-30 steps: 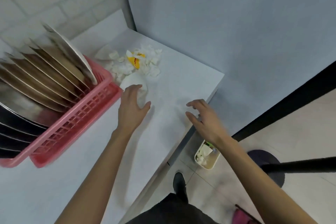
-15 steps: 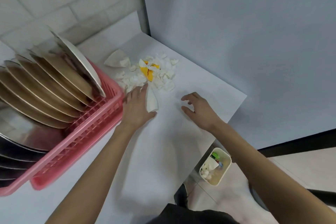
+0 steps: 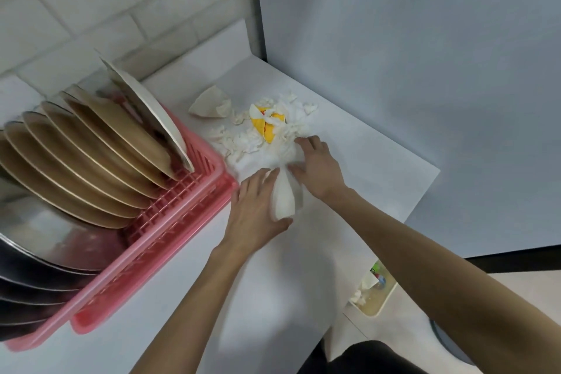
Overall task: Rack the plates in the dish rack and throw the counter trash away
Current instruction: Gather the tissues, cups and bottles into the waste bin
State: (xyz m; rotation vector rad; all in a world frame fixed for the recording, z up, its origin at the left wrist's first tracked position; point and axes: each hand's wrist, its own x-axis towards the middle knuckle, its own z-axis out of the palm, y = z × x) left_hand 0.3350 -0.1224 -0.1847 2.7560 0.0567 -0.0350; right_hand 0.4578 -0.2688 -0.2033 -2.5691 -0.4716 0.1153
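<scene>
Trash (image 3: 267,127) is piled at the counter's (image 3: 364,185) back corner, just beside the rack (image 3: 182,222). Left hand (image 3: 255,209) grips a white scrap (image 3: 285,197) at the pile's near edge. Right hand (image 3: 318,167) lies on the pile, touching the scrap — can't tell if it's pinching anything. Plates (image 3: 100,143) stand in the rack — bin (image 3: 385,304) on the floor.

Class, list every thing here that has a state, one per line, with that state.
Plates: standing on edge in the rack, leaning.
Dish rack: on the counter, full.
Paper scraps: loose pile on the counter.
Folded paper: gripped, raised at a tilt.
Left hand: grips the folded paper.
Right hand: fingers spread on the scraps.
Trash bin: on the floor, open, holding some litter.
</scene>
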